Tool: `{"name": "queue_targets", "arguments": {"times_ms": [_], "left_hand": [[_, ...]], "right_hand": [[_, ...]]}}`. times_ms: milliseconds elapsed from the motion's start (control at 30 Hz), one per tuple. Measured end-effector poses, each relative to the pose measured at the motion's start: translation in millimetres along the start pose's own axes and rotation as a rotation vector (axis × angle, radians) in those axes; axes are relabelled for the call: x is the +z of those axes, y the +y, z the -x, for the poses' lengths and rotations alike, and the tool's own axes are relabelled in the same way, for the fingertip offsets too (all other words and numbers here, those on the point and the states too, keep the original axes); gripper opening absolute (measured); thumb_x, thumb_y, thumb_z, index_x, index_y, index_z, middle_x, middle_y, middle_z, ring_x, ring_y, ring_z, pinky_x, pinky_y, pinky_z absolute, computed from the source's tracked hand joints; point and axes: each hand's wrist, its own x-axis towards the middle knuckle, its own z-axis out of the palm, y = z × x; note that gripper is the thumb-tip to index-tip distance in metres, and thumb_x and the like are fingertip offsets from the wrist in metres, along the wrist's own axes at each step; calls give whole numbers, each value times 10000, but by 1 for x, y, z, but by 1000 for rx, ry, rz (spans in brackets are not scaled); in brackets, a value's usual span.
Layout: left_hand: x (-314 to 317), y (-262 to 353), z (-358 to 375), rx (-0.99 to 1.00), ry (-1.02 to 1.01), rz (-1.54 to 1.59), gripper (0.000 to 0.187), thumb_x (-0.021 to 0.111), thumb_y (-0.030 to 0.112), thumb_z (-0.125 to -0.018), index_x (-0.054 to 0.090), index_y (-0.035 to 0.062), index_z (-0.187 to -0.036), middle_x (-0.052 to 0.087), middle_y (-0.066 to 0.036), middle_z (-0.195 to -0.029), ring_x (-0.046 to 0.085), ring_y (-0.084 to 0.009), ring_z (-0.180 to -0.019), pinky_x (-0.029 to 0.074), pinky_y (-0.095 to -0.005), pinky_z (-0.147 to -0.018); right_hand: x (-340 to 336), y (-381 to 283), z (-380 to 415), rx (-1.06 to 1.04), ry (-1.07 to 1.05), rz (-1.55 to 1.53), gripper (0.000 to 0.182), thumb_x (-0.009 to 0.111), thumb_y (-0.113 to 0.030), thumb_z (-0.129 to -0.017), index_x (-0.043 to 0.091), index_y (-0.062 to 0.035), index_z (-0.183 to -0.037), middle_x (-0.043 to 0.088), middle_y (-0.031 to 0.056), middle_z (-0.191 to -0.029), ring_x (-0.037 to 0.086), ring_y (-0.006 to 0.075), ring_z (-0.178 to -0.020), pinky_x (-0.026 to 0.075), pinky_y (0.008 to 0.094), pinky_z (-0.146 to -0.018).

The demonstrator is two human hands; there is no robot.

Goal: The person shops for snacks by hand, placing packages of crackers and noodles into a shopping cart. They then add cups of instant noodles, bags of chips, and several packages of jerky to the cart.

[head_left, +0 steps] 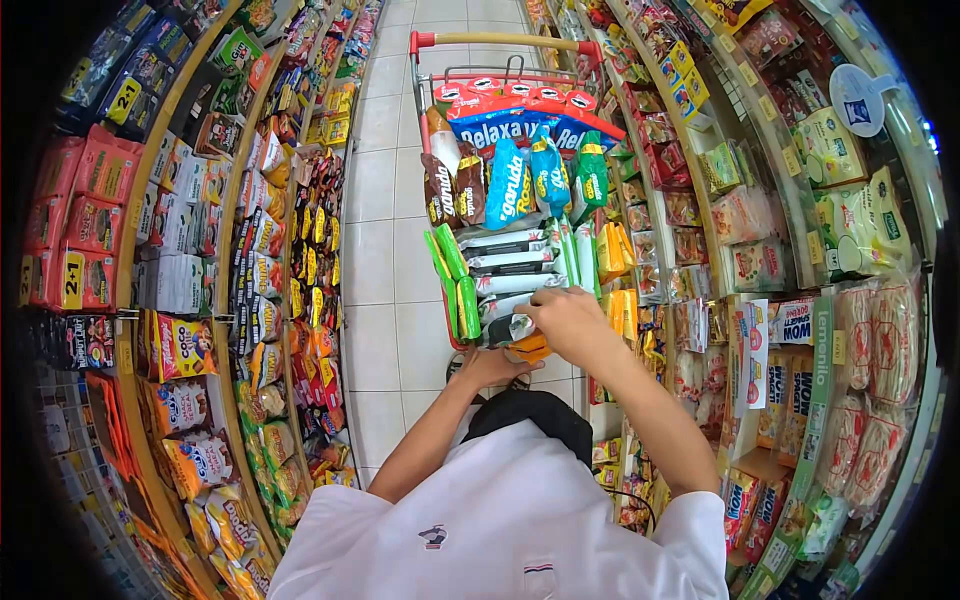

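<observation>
At the near end of a shopping cart (423, 40), my right hand (565, 322) is closed with bent fingers on the top of a dark, shiny packet (497, 330). An orange packet (530, 348) shows just under that hand. My left hand (488, 370) is lower and nearer my body, its fingers curled against the underside of the orange packet and partly hidden by it. Just beyond lie several white-and-dark packets (510, 262) in a row. Green packets (456, 280) stand along the cart's left side, and yellow-orange packets (617, 250) along its right.
Farther in the cart are brown bags (455, 190), a blue bag (512, 185), a green bag (591, 175) and a big red-blue pack (520, 125). Stocked shelves (225, 190) line the left, more shelves (745, 230) the right. White floor tiles (370, 210) run along the narrow aisle.
</observation>
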Motion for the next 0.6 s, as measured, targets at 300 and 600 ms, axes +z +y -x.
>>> {"name": "queue_targets", "arguments": {"times_ms": [300,600], "left_hand": [[24,-53,-17,-13,62,-124,626,700,491,-743,588,106,-1224,643,-131,-1173,622,-290,-1059,484,-392,-915],[41,-45,-1,245,353,59,589,774,331,-710,589,28,-1180,641,-181,-1112,585,-371,-1077,453,-433,-931]], "right_hand": [[30,-13,-10,-58,127,318,96,636,-162,-766,686,-114,-833,667,58,-813,687,229,-751,525,358,-703],[48,-19,-37,-12,-47,231,63,648,-126,-735,708,-109,-725,694,96,-719,705,236,-676,557,340,-589]]}}
